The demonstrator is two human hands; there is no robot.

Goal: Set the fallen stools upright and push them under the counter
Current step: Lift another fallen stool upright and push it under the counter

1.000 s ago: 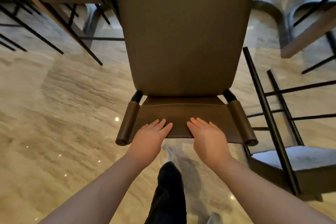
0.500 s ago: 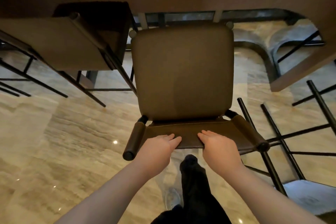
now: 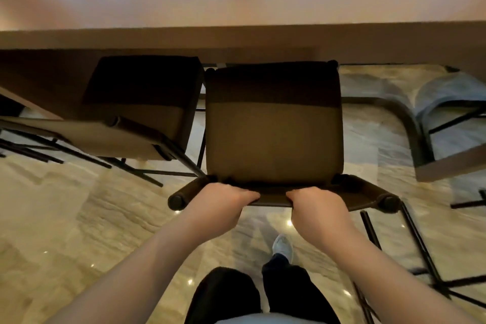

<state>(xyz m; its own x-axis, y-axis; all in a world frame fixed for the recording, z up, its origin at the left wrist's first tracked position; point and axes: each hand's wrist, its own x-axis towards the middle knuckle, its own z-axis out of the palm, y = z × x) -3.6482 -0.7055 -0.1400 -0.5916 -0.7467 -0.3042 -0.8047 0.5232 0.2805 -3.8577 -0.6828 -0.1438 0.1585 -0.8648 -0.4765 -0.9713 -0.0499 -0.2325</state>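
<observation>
An upright brown stool (image 3: 273, 139) stands straight ahead of me, the far part of its seat in shadow beneath the wooden counter (image 3: 236, 39). My left hand (image 3: 223, 200) and my right hand (image 3: 315, 205) grip the top of its low backrest (image 3: 368, 192) side by side, fingers curled over the edge. Black legs of a fallen stool (image 3: 420, 247) lie on the floor at the lower right; its seat is out of frame.
A second brown stool (image 3: 139, 102) stands just left of mine, tucked under the counter, their seats almost touching. A grey curved chair (image 3: 447, 95) and a wooden panel (image 3: 452, 163) stand at the far right. The floor is glossy marble (image 3: 65, 218). My legs and one shoe (image 3: 282, 246) show below.
The stool has slid forward so its seat reaches under the counter edge. My hands went from lying flat on the backrest to curling over it, and I stepped closer.
</observation>
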